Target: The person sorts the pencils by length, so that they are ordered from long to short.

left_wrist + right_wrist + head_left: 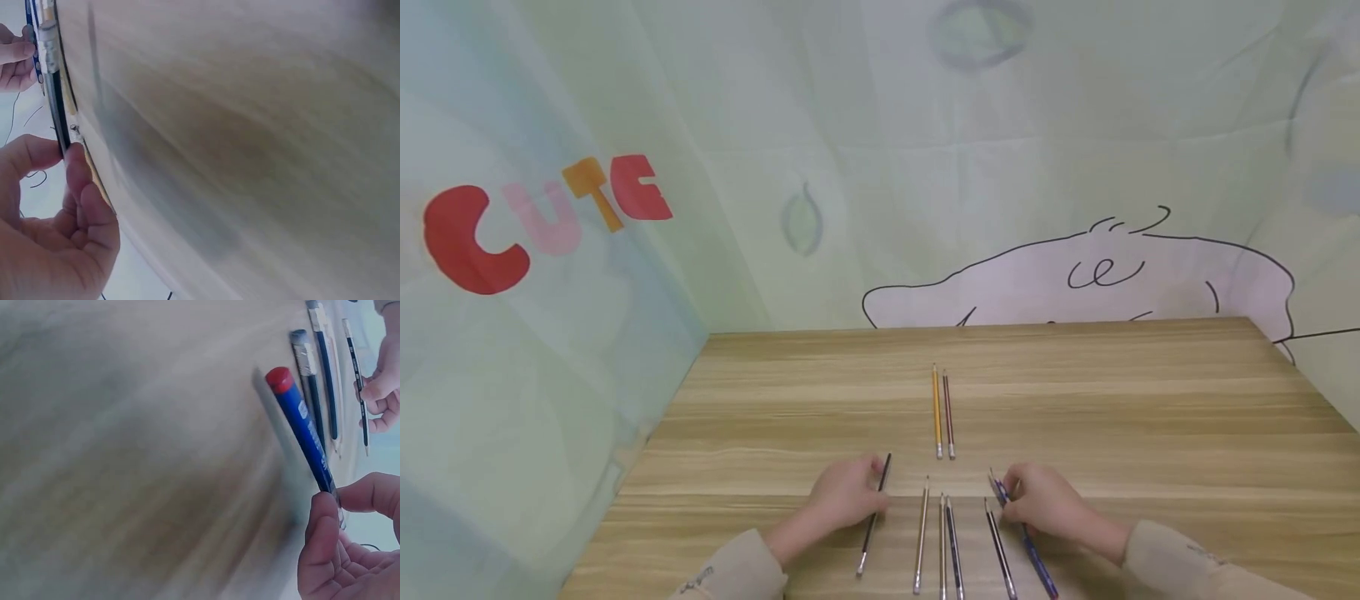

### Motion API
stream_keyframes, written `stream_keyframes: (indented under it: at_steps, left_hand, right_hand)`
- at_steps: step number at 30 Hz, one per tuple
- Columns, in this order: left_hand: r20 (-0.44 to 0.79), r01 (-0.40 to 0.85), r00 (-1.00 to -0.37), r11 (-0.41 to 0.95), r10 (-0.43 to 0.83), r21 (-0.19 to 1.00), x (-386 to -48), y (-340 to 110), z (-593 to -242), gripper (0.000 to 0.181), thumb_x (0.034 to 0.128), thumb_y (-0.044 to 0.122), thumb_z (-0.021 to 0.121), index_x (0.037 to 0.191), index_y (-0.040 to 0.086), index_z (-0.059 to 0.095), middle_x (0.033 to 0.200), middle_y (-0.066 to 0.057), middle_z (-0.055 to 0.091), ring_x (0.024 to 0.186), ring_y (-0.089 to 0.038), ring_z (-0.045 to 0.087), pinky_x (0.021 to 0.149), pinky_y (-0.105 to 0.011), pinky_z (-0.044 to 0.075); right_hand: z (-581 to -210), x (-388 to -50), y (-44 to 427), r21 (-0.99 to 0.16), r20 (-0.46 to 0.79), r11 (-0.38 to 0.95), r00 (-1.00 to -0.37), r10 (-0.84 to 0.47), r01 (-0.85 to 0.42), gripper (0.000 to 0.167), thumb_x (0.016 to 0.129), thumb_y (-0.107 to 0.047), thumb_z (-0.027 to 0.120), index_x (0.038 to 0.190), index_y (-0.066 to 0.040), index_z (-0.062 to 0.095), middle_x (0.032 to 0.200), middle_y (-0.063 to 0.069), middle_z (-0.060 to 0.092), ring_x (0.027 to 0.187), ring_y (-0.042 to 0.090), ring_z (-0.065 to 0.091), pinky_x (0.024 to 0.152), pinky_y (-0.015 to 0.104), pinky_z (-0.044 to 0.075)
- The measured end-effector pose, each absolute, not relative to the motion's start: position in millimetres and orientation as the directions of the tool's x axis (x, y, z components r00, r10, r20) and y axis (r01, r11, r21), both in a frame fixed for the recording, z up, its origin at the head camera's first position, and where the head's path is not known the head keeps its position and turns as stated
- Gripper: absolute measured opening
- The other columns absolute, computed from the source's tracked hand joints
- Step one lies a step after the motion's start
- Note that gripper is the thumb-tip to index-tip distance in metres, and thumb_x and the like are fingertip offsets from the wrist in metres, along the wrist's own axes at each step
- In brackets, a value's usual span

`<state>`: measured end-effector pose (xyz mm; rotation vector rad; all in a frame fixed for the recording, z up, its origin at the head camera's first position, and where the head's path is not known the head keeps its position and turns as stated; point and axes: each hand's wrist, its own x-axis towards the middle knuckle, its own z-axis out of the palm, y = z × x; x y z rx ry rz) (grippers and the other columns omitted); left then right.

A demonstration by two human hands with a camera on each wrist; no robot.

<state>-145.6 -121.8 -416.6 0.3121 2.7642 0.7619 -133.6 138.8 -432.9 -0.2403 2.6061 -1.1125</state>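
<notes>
Pinching the black pencil [868, 537], the fingers of my left hand [847, 493] are in the near half of the worktop [760, 400], left of its middle. The fingers of my right hand [1047, 502] pinch, in the same manner, the blue pencil [1036, 557], right of the middle. From each hand the wood stretches wide to the side edge, and the far edge is well beyond both. Between my hands the room is narrower: three pencils [943, 546] lie near together, and one dark pencil [1000, 546] is just beside the blue one. Beyond them, a yellow pencil [937, 417] and a dark red pencil [949, 417] point to the far edge.

The black pencil has a slanting long axis: its metal-banded end is toward the near edge, the other end toward the far edge, leaning right. The blue pencil slants oppositely, its tip toward the far edge and leaning left, its red end nearer to me. Whether its tip touches the worktop, I cannot tell.
</notes>
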Motion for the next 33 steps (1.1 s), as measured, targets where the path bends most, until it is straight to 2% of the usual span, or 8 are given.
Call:
stream_keyframes:
  at_steps: [11, 23, 33]
  left_hand:
    - [-0.117, 0.168, -0.947, 0.773, 0.298, 0.612, -153, -117, -409, 0.027, 0.0679, 0.014, 0.061, 0.093, 0.006, 0.057, 0.059, 0.006, 0.051, 0.046, -0.007, 0.042, 0.042, -0.021, 0.035]
    - [-0.090, 0.133, -0.955, 0.682, 0.282, 0.719, -161, -106, -401, 0.028, 0.0725, 0.014, 0.060, 0.098, 0.004, 0.057, 0.071, 0.000, 0.059, 0.050, -0.009, 0.049, 0.045, -0.023, 0.042]
    - [-0.048, 0.128, -0.961, 0.590, 0.274, 0.797, -166, -93, -398, 0.030, 0.0740, 0.014, 0.060, 0.102, 0.005, 0.055, 0.078, -0.004, 0.062, 0.060, -0.010, 0.052, 0.052, -0.023, 0.045]
  right_hand:
    - [-422, -147, 144, -0.778, -0.163, 0.625, -0.940, -0.298, -0.063, 0.007, 0.070, -0.002, 0.062, 0.074, -0.004, 0.056, 0.054, 0.002, 0.053, 0.040, 0.011, 0.046, 0.037, 0.016, 0.034]
    - [-408, -162, 145, -0.870, -0.135, 0.491, -0.942, -0.307, -0.035, 0.012, 0.074, 0.001, 0.057, 0.083, 0.009, 0.057, 0.062, 0.005, 0.055, 0.048, 0.011, 0.048, 0.042, 0.020, 0.042]
    - [-399, -170, 143, -0.916, -0.090, 0.399, -0.940, -0.328, -0.051, 0.011, 0.080, -0.003, 0.056, 0.086, 0.006, 0.054, 0.067, 0.006, 0.055, 0.055, 0.013, 0.051, 0.048, 0.023, 0.046]
